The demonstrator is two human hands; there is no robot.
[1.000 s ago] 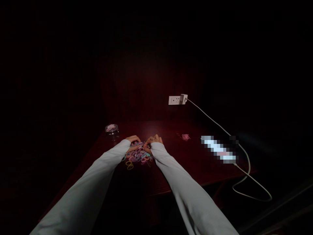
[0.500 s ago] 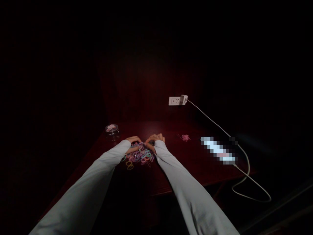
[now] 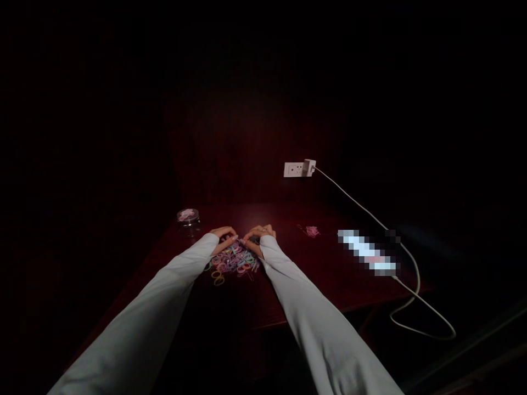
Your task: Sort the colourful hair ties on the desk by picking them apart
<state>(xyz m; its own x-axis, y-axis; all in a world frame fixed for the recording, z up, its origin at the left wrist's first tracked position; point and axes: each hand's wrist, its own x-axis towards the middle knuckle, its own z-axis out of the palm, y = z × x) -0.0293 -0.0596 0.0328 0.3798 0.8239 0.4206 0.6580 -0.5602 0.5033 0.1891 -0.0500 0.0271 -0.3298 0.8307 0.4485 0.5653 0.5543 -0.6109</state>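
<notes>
A heap of small elastic hair ties (image 3: 234,262) in pink, purple, green and yellow lies on the dark red table. Over the heap's far left part is my left hand (image 3: 222,237), its thumb and fingertips brought together in a pinch. Facing it from the right, my right hand (image 3: 259,237) is curled in the same way. The fingertips of both hands nearly meet above the heap. Whatever they pinch is too small and dark to make out.
A clear jar (image 3: 189,222) with a pinkish lid stands at the back left. Small pink hair ties (image 3: 312,231) lie right of my hands. Farther right is a blurred-out bright device (image 3: 366,252) with a white cable (image 3: 354,201) running to a wall socket (image 3: 293,170).
My left hand has shifted slightly up, and its thumb and fingertips have closed together near the right hand's fingertips. My right hand has barely moved.
</notes>
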